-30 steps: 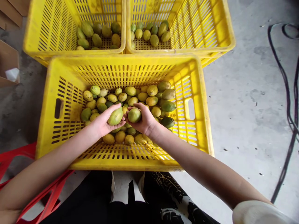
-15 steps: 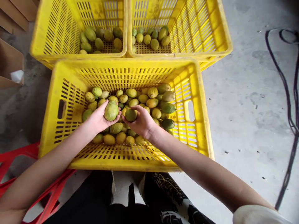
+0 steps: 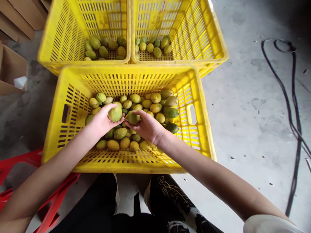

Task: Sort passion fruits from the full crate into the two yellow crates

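My left hand holds a yellow-green fruit between thumb and fingers, palm turned up. Just to its right, my right hand is closed round a darker green fruit. The fingertips of both hands nearly meet. Both hands are inside the near yellow crate, above a layer of yellow and green fruits. My palms and wrists hide part of that layer.
Two more yellow crates with some fruits stand beyond the near one. Cardboard boxes are at the left, a red plastic stool at lower left, and a black cable on the right floor.
The view has shifted slightly, so the crates and cable appear moved. The fruit in my right hand has turned a little. Both hands keep their fruits.
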`<state>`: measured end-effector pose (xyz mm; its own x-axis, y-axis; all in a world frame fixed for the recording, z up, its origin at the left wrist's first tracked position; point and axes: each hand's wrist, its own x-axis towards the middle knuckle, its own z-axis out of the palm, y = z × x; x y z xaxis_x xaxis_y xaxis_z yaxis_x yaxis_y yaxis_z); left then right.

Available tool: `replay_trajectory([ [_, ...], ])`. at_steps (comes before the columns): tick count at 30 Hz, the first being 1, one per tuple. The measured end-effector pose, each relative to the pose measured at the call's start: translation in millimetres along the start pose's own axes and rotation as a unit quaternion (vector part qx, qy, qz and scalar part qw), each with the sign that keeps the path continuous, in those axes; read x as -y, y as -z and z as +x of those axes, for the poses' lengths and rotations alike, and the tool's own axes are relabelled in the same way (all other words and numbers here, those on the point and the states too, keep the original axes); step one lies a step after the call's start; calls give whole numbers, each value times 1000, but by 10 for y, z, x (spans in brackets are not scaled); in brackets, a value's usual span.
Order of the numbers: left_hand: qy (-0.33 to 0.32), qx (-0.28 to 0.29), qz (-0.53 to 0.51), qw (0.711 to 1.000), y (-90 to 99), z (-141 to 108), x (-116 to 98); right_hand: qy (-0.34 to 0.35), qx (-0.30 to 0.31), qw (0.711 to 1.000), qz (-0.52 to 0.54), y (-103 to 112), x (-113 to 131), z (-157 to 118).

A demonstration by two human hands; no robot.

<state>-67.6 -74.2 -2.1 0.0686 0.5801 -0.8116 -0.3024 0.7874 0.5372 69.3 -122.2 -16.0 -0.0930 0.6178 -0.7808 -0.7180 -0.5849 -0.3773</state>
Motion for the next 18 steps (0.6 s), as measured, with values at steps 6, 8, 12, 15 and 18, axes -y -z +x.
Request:
replay_trajectory([
  [6, -173, 70, 129, 974, -7, -70, -16, 332, 79, 890, -301, 214, 282, 67],
  [8, -235, 48, 188, 952, 7, 1, -90, 426, 83, 818, -378, 232, 485, 142],
  [12, -446, -9, 309, 840, 44, 219, -398, 549, 62, 693, -463, 136, 947, 406],
  [15, -554, -24, 370, 745, 7, 331, -705, 598, 20, 621, -506, 40, 1216, 653],
  [18, -583, -76, 433, 684, -120, 399, -975, 611, -9, 571, -549, -22, 1359, 815],
])
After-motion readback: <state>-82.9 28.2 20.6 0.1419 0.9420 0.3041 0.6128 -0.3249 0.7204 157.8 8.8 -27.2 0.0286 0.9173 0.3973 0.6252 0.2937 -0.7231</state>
